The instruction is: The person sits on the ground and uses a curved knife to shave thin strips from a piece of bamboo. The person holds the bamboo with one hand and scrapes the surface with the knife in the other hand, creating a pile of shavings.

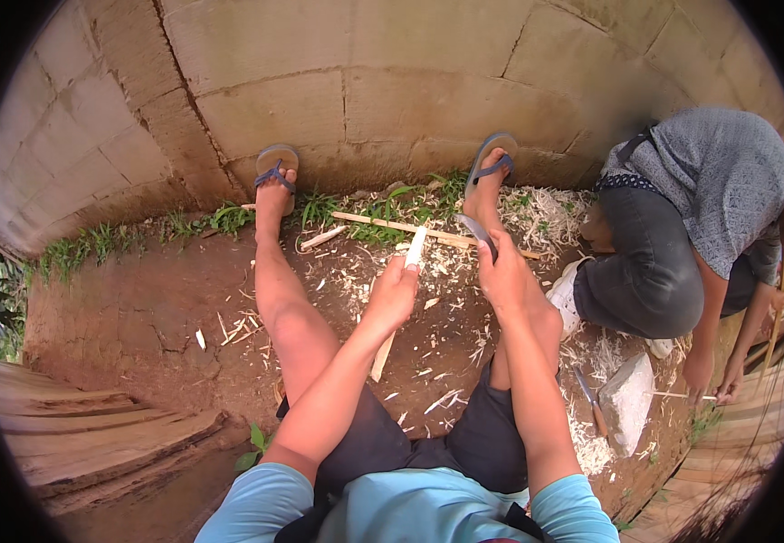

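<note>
My left hand (394,291) is closed around a pale strip of wood (416,247). Its whittled upper end sticks up past my fingers, and a lower length shows beneath the hand, between my knees. In my right hand (501,276) is a knife (473,225), its curved blade pointing up and to the left. The blade is apart from the wood, a short way to its right. My fingers hide most of the knife's handle.
Shavings (537,217) litter the dirt. Long wooden sticks (392,223) lie near the block wall (428,109). At right, a crouching person (664,235) handles a thin stick beside a pale stone (627,398) and another knife (588,398). Stacked planks (102,425) stand at left.
</note>
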Demonstrator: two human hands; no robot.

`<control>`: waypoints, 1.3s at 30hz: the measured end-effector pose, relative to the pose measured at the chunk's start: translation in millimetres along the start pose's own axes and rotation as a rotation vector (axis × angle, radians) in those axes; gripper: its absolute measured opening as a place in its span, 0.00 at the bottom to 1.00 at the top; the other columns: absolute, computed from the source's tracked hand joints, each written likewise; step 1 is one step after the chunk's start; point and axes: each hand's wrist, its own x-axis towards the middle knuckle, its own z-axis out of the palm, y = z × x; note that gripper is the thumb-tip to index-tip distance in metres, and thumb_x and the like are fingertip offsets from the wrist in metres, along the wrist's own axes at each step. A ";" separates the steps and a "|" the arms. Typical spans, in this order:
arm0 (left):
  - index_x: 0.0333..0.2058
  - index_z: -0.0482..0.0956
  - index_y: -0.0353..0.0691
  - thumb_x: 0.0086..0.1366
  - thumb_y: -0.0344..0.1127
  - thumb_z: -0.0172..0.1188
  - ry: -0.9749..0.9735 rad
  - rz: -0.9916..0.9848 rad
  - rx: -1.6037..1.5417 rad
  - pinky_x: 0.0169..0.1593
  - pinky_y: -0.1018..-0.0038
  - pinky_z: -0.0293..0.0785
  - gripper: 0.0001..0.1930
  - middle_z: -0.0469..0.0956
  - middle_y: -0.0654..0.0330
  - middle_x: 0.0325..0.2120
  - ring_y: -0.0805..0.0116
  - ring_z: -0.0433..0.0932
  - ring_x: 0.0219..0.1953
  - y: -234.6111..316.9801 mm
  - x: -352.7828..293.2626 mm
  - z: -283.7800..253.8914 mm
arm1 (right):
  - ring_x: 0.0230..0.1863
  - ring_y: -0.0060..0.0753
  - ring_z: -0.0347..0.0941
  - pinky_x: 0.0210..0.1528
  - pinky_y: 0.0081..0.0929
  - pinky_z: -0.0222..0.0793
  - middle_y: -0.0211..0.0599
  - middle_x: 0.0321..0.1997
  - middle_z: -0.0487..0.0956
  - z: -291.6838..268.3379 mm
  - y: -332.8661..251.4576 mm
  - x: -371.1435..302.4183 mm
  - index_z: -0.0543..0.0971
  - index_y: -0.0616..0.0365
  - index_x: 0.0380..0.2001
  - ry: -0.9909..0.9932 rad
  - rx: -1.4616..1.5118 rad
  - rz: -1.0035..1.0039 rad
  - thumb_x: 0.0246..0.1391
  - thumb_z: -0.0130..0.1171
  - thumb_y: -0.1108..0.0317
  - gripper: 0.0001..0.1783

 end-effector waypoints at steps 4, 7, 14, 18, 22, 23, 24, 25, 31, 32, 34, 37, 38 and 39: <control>0.33 0.67 0.38 0.68 0.39 0.44 0.013 0.029 0.000 0.24 0.72 0.64 0.10 0.68 0.63 0.17 0.72 0.66 0.18 -3.7 0.5 -3.1 | 0.42 0.42 0.74 0.45 0.33 0.68 0.49 0.39 0.77 -6.3 -8.0 -6.3 0.70 0.62 0.51 -0.117 0.197 0.004 0.58 0.52 0.63 0.20; 0.34 0.68 0.38 0.68 0.39 0.44 0.013 0.034 -0.002 0.25 0.71 0.64 0.11 0.69 0.62 0.17 0.72 0.67 0.19 -0.3 1.0 4.4 | 0.31 0.30 0.72 0.35 0.27 0.69 0.38 0.32 0.75 12.7 22.0 -8.8 0.70 0.61 0.50 -0.201 0.285 0.045 0.59 0.52 0.65 0.18; 0.40 0.72 0.35 0.69 0.41 0.42 0.100 0.156 0.063 0.32 0.71 0.67 0.15 0.74 0.61 0.23 0.68 0.72 0.25 -19.2 8.7 1.0 | 0.19 0.14 0.63 0.17 0.13 0.58 0.27 0.30 0.69 8.9 8.7 -4.9 0.66 0.59 0.50 -0.241 0.647 0.431 0.60 0.50 0.67 0.17; 0.43 0.73 0.35 0.69 0.41 0.44 0.060 0.075 0.004 0.36 0.74 0.67 0.16 0.75 0.60 0.28 0.72 0.70 0.29 -15.5 7.5 0.0 | 0.18 0.14 0.63 0.17 0.13 0.58 0.26 0.30 0.69 6.4 13.2 -6.4 0.67 0.59 0.50 -0.268 0.680 0.445 0.60 0.51 0.67 0.16; 0.42 0.73 0.34 0.66 0.36 0.51 0.037 0.128 -0.099 0.34 0.76 0.68 0.11 0.74 0.63 0.28 0.75 0.71 0.27 -14.3 5.6 -0.2 | 0.17 0.13 0.62 0.16 0.13 0.58 0.24 0.28 0.68 7.0 6.8 -8.7 0.67 0.59 0.50 -0.352 0.704 0.382 0.60 0.51 0.68 0.16; 0.41 0.72 0.34 0.66 0.34 0.52 0.035 0.154 -0.126 0.33 0.76 0.69 0.10 0.74 0.63 0.28 0.75 0.71 0.27 -12.6 6.1 -0.5 | 0.17 0.13 0.62 0.16 0.13 0.58 0.24 0.28 0.68 6.7 3.4 -8.2 0.67 0.59 0.50 -0.372 0.707 0.366 0.60 0.51 0.68 0.16; 0.40 0.72 0.34 0.65 0.34 0.53 0.039 0.156 -0.137 0.32 0.76 0.69 0.10 0.74 0.63 0.28 0.75 0.72 0.26 -11.8 6.0 0.1 | 0.17 0.13 0.62 0.16 0.13 0.58 0.23 0.27 0.67 5.2 0.4 -8.5 0.67 0.59 0.50 -0.381 0.721 0.360 0.60 0.51 0.68 0.16; 0.39 0.71 0.34 0.64 0.33 0.54 0.044 0.158 -0.147 0.31 0.77 0.69 0.09 0.73 0.63 0.28 0.76 0.72 0.25 -11.2 5.3 1.3 | 0.17 0.12 0.62 0.16 0.13 0.58 0.23 0.27 0.67 3.3 -2.8 -9.3 0.67 0.59 0.50 -0.390 0.735 0.354 0.59 0.51 0.68 0.16; 0.32 0.68 0.35 0.61 0.34 0.59 0.012 0.117 -0.130 0.21 0.81 0.67 0.10 0.72 0.62 0.24 0.78 0.71 0.19 -2.3 -0.4 0.3 | 0.22 0.11 0.63 0.21 0.12 0.59 0.27 0.33 0.70 -2.6 -5.8 -11.8 0.68 0.60 0.49 -0.441 0.772 0.243 0.57 0.53 0.69 0.16; 0.32 0.68 0.35 0.61 0.34 0.59 0.004 0.114 -0.121 0.20 0.82 0.67 0.10 0.72 0.63 0.23 0.78 0.71 0.19 -0.2 -1.4 0.7 | 0.24 0.11 0.64 0.23 0.12 0.59 0.27 0.34 0.70 -3.7 -6.8 -13.2 0.68 0.60 0.49 -0.452 0.759 0.228 0.57 0.53 0.69 0.16; 0.31 0.67 0.37 0.61 0.34 0.58 0.009 0.088 -0.118 0.18 0.82 0.64 0.10 0.71 0.64 0.22 0.80 0.68 0.18 4.5 -3.7 2.0 | 0.27 0.11 0.65 0.27 0.13 0.61 0.26 0.34 0.70 -2.2 -12.6 -14.9 0.69 0.60 0.49 -0.492 0.744 0.216 0.57 0.54 0.69 0.16; 0.30 0.65 0.38 0.61 0.34 0.58 -0.021 0.085 -0.163 0.17 0.82 0.63 0.10 0.69 0.65 0.20 0.81 0.66 0.17 0.3 -1.6 -0.4 | 0.32 0.19 0.69 0.34 0.20 0.66 0.33 0.36 0.74 6.4 -3.5 -19.4 0.70 0.60 0.49 -0.507 0.621 0.091 0.56 0.55 0.68 0.17; 0.29 0.64 0.39 0.61 0.34 0.57 -0.029 0.115 -0.171 0.16 0.82 0.60 0.10 0.68 0.66 0.19 0.81 0.64 0.16 0.5 -1.8 0.5 | 0.33 0.21 0.70 0.35 0.21 0.66 0.35 0.36 0.75 8.8 0.7 -19.2 0.71 0.60 0.48 -0.510 0.560 0.034 0.56 0.56 0.68 0.18; 0.29 0.64 0.40 0.61 0.34 0.58 -0.029 0.103 -0.166 0.17 0.82 0.60 0.11 0.68 0.66 0.19 0.81 0.65 0.16 1.2 -1.4 0.8 | 0.34 0.23 0.71 0.36 0.22 0.67 0.38 0.36 0.76 11.3 4.4 -19.1 0.71 0.60 0.48 -0.512 0.499 -0.023 0.55 0.56 0.67 0.18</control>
